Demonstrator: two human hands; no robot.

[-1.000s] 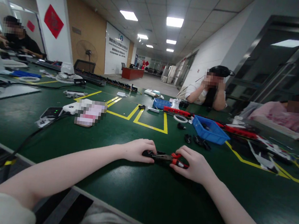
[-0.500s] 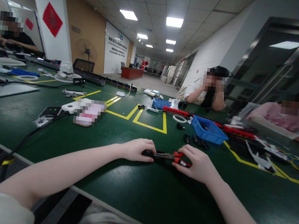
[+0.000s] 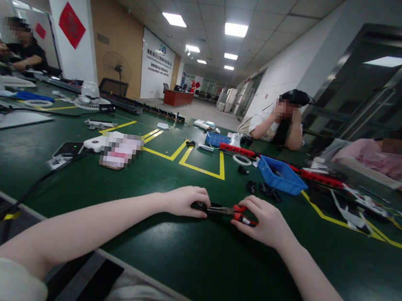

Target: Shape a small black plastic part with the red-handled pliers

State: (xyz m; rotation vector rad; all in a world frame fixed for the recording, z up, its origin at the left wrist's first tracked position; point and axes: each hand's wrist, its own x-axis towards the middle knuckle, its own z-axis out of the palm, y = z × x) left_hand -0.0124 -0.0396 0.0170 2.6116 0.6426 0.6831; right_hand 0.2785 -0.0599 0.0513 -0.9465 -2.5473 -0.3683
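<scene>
My right hand (image 3: 265,221) is closed around the red and black handles of a pair of needle-nose pliers (image 3: 239,215). The plier jaws point left, toward my left hand (image 3: 186,201). Between the thumb and fingers of that hand is a small black part (image 3: 199,205), mostly covered by the fingers. The plier tips reach the black part, but I cannot tell whether they grip it. Both hands are low over the green table (image 3: 158,257), close to its near edge.
Beyond my right hand lie small black parts (image 3: 269,192) and a blue tray (image 3: 281,175). To the left are a phone (image 3: 120,153), a white device (image 3: 94,143) and a black cable (image 3: 41,182). Several people sit around the table, one person (image 3: 281,119) across from me.
My hands, the pliers and the black part stay almost in place. The view shifts slightly, and a person at the far left has moved their arms.
</scene>
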